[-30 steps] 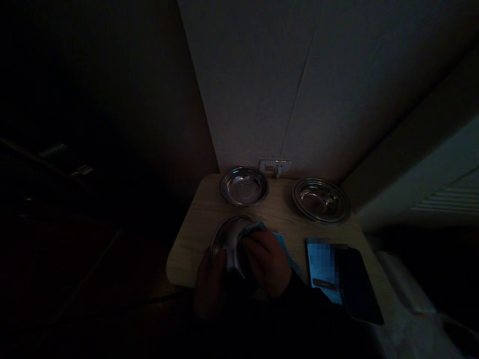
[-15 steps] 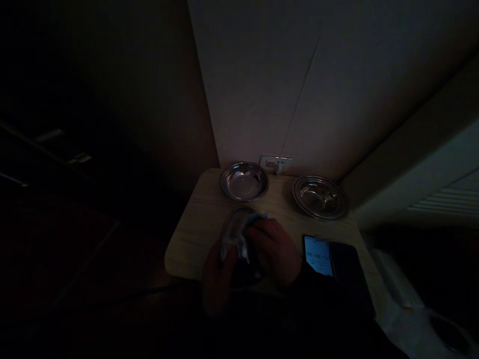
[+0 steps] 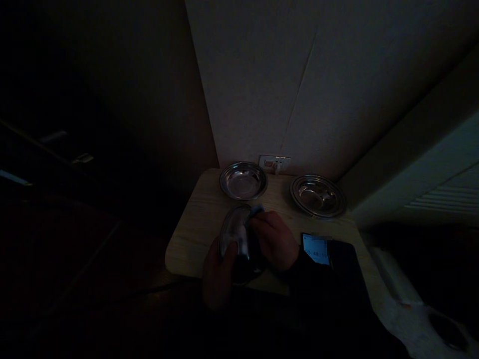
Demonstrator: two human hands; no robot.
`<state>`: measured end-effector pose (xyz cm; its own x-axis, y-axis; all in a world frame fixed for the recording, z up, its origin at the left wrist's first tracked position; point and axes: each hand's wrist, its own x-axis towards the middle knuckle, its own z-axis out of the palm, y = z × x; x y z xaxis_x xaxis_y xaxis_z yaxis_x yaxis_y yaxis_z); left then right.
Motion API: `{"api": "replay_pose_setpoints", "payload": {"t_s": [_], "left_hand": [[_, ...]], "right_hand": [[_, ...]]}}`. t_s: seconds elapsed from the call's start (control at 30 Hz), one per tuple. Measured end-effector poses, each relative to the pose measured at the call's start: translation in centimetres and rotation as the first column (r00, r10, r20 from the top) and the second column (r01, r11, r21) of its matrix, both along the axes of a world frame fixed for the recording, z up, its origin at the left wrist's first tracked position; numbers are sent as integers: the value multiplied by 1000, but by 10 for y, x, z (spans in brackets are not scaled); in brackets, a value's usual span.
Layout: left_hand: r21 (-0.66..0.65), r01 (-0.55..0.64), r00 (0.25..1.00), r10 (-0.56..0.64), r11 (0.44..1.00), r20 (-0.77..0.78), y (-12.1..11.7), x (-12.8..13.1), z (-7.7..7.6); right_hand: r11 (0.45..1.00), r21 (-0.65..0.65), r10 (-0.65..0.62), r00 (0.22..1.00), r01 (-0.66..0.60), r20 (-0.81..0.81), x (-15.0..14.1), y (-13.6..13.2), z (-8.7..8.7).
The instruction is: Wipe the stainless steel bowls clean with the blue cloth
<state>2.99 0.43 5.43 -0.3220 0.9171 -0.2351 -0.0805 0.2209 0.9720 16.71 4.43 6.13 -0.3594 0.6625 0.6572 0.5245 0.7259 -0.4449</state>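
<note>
A shiny metal dish (image 3: 235, 229) is tilted over the front of the small wooden table (image 3: 190, 244). My left hand (image 3: 218, 274) grips its left rim, thumb across the metal. My right hand (image 3: 275, 239) is closed on a bluish cloth (image 3: 256, 210) at the dish's upper right edge. The dish's lower part is lost in shadow. Behind it a round metal dish (image 3: 244, 182) rests face up near the wall. Farther right sit metal dishes (image 3: 318, 196) that look nested; their number is hard to tell.
A lit phone (image 3: 316, 248) showing a timer lies right of my right hand, beside a dark flat object (image 3: 348, 264). A wall socket (image 3: 275, 163) with a plug is just above the table's back edge. The room is very dim.
My right hand and the cloth have shifted slightly along the dish's right edge. The dish is turned a little, still in my left hand. The view has moved slightly.
</note>
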Motion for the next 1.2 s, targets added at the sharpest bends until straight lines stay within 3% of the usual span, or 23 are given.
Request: {"api": "replay_pose_setpoints", "payload": {"t_s": [0.03,0.17,0.3,0.43,0.6,0.7,0.77,0.83,0.97,1.07,1.2], "left_hand": [[-11,-13,1000,13,1000,-13,0,0,-1],[-6,-5,1000,5,1000,-28,-1,-2,-3],[-9,5,1000,-6,1000,-22,-2,-3,-4],[0,16,999,-16,1000,-42,-2,-4,-5],[-1,12,999,-12,1000,-48,-1,-3,-4],[-8,-3,996,2,1000,-86,0,-4,-1],[5,-9,1000,9,1000,-16,0,-4,1],[-10,-33,996,33,999,79,0,-4,3],[-48,-135,980,140,990,144,-1,-6,0],[-51,-192,960,198,980,197,0,-9,-7],[-90,-188,953,204,978,223,1,-13,-12]], "right_hand": [[1000,-3,-19,1000,19,-1,0,0,-1],[993,-18,113,994,-112,15,1,3,-5],[998,-38,-42,998,41,-45,-1,3,-7],[996,-17,91,996,-91,3,-5,2,-6],[999,-23,-26,999,27,36,-5,5,-1],[998,-30,63,996,-62,57,-6,3,-1],[997,-12,80,995,-79,53,-2,9,-4],[999,-47,-4,1000,5,27,5,22,-6],[968,-225,-154,969,109,-193,22,40,-13],[943,-282,-260,922,178,-287,27,33,-23],[933,-311,-273,916,179,-293,24,15,-30]]}}
